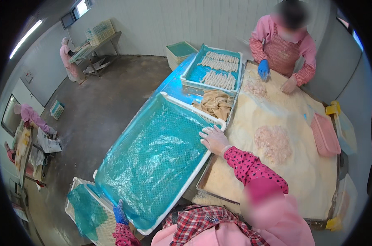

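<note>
A large white plastic tray (186, 174) lined with shiny blue-green sheeting (157, 151) lies at a slant in front of me. In a blue glove, my left hand (120, 213) is closed on the tray's near left edge, its fingers partly hidden. My right hand (215, 140), in a clear glove, lies over the tray's right rim with its fingers stretched onto the sheeting. To the right, a powder-covered table (243, 143) bears a pale pink heap of raw meat (273, 143).
Across the table, a co-worker (282, 49) handles another meat heap (255, 87). Beyond my tray are a crumpled tan cloth (215, 104) and a tray of pale rolls (212, 86). A pink basket (325, 135) stands right; stacked crates (106, 207) stand lower left.
</note>
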A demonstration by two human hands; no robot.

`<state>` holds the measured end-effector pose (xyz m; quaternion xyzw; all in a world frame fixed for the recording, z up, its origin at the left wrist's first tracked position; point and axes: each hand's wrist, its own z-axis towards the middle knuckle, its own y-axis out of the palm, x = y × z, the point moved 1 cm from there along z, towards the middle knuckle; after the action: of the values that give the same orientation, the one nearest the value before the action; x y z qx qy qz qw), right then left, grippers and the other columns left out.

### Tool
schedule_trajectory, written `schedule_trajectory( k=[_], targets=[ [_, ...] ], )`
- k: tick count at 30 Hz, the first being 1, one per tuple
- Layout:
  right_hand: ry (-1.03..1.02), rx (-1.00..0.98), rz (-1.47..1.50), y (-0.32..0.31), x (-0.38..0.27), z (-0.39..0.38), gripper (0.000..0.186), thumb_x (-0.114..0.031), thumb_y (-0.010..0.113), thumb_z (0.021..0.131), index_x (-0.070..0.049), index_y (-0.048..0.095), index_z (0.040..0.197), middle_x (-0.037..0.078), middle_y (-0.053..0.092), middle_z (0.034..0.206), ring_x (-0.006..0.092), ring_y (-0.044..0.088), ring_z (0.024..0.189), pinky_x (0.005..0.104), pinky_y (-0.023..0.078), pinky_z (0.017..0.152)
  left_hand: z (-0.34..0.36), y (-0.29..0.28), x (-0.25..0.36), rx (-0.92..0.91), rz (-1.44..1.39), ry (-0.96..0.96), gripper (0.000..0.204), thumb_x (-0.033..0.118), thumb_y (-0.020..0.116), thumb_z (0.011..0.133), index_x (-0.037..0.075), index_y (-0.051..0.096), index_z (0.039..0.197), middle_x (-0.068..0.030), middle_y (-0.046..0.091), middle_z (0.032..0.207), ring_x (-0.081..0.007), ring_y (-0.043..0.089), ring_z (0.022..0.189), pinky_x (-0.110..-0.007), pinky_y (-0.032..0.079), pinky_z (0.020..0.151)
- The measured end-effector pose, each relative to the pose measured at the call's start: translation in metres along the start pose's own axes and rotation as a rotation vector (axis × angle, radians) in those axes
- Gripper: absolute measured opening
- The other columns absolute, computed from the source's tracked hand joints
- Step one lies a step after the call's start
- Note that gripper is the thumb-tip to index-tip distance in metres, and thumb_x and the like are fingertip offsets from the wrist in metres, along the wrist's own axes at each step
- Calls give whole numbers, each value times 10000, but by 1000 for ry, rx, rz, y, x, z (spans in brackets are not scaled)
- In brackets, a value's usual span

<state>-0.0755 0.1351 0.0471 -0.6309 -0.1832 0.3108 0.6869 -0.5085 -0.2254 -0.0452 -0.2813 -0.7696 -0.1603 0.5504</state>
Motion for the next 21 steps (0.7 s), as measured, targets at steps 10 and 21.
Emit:
schedule_trajectory(
  k=[10, 21],
  targets=[
    [115, 228, 68, 19, -3, -6, 420, -373, 413, 924, -58, 601, 1129, 118, 556, 1187, 252, 449, 1189, 425, 237, 1074, 19, -2, 17, 62, 191, 21, 541, 263, 541, 908, 23, 337, 1348, -153, 529, 1164, -248, 531, 992, -373, 453, 853],
    [-23, 147, 22, 24, -18, -11, 506, -464, 403, 915, -104, 520, 1252, 92, 408, 1371, 256, 309, 1309, 456, 147, 1106, 92, -52, -27, 131, 592, 323, 568, 222, 480, 933, 6, 245, 1404, -195, 331, 1404, -275, 386, 1239, -349, 300, 1031]
  ],
)
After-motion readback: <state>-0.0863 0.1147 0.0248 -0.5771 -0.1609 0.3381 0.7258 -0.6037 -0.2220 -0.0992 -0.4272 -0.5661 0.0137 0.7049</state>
